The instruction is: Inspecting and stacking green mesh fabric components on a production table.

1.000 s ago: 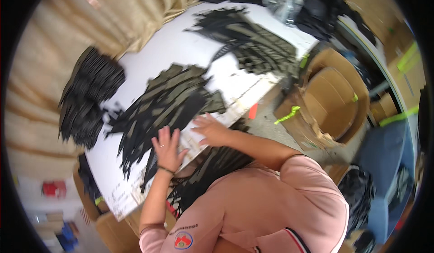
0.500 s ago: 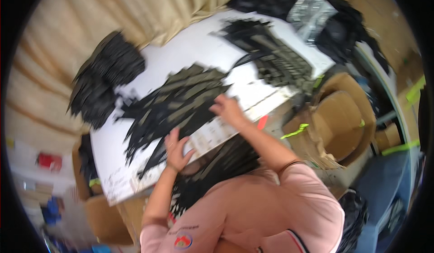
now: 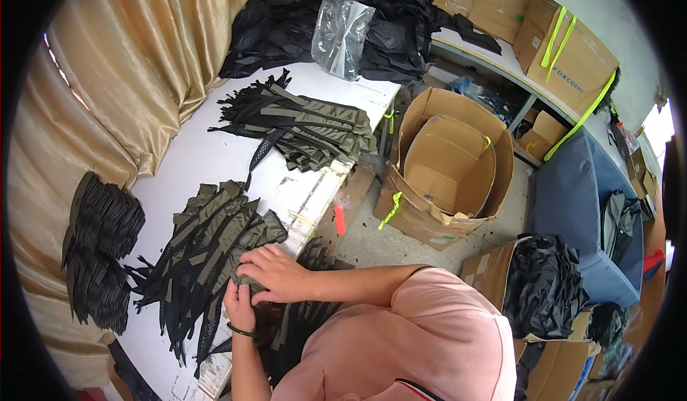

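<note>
My right grip (image 3: 275, 273) bends its fingers over the olive ends of the near heap of black and olive fabric strips (image 3: 207, 247), and my left grip (image 3: 241, 308) sits against it; I cannot tell whether either is pinching the cloth. The heap lies along the near edge of the white bench (image 3: 186, 143), with a second heap (image 3: 311, 130) farther back. To my right, a large cardboard box (image 3: 411, 222) stands open on the floor, a smaller open box (image 3: 445, 159) nested inside it. Beyond, a blue bin (image 3: 572, 186) holds dark cloth (image 3: 619, 222), and a carton (image 3: 486, 272) beside it is stuffed with crumpled black material (image 3: 547, 279). A clear plastic bag (image 3: 342, 39) lies on black cloth (image 3: 279, 21) at the bench's far end.
</note>
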Demonstrator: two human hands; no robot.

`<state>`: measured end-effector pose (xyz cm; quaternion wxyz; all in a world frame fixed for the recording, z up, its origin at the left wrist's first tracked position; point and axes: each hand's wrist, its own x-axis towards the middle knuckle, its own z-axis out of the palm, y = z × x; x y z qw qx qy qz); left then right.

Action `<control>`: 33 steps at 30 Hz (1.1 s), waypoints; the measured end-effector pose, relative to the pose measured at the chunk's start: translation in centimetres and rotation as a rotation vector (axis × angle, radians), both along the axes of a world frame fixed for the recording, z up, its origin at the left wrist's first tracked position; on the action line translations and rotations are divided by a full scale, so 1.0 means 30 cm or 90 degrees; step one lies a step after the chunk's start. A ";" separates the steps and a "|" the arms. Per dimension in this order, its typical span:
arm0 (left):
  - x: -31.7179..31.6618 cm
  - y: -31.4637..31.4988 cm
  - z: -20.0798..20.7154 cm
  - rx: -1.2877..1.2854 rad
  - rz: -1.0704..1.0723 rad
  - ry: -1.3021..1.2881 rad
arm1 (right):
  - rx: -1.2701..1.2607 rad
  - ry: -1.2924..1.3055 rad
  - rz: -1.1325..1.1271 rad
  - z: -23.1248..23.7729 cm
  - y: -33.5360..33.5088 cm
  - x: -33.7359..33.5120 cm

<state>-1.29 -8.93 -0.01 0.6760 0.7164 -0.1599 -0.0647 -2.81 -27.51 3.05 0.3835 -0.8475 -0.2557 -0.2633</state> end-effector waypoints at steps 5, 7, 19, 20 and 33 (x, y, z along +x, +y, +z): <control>0.014 0.070 -0.053 0.084 -0.012 0.032 | -0.147 0.107 0.052 -0.083 0.030 0.032; 0.004 0.100 -0.057 0.110 -0.022 0.081 | -0.142 0.062 0.021 -0.096 0.042 0.041; -0.063 0.108 0.042 0.181 0.008 0.039 | -0.234 0.022 0.081 -0.037 0.054 0.121; -0.080 0.102 0.063 0.182 0.018 0.045 | -0.231 0.025 0.092 -0.038 0.062 0.123; -0.093 0.037 0.122 0.331 0.014 -0.141 | 0.528 0.826 0.184 -0.117 0.048 0.047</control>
